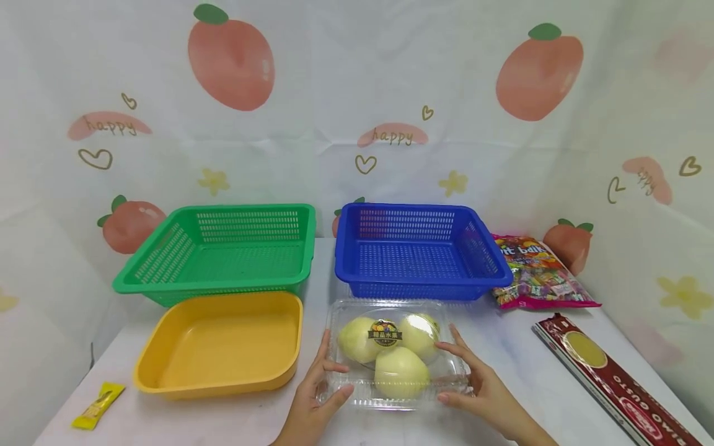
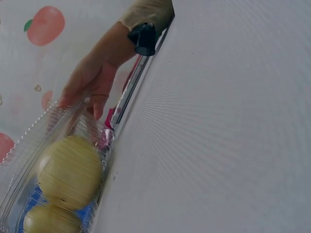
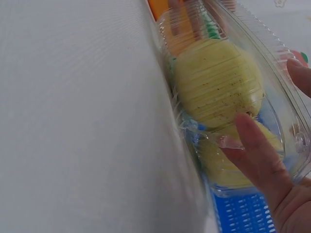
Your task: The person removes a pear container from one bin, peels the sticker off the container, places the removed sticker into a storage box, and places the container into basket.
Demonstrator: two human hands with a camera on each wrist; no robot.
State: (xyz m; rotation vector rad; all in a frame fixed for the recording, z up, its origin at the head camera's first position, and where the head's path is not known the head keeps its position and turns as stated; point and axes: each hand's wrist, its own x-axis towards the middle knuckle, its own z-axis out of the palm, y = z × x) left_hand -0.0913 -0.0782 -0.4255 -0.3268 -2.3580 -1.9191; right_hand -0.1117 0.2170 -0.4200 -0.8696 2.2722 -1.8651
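The white desk (image 1: 195, 424) is filling the lower part of the head view. At centre left a green basket (image 1: 240, 263) is standing on it, with a yellow tray (image 1: 223, 344) sitting just below; right of centre, a blue basket (image 1: 404, 260). A packet (image 1: 98, 406) is lying lower left, a candy bag (image 1: 541, 272) centre right, a red pack (image 1: 616, 384) lower right. Whether the clear box (image 1: 390, 406), bottom centre, is touching the desk is unclear.
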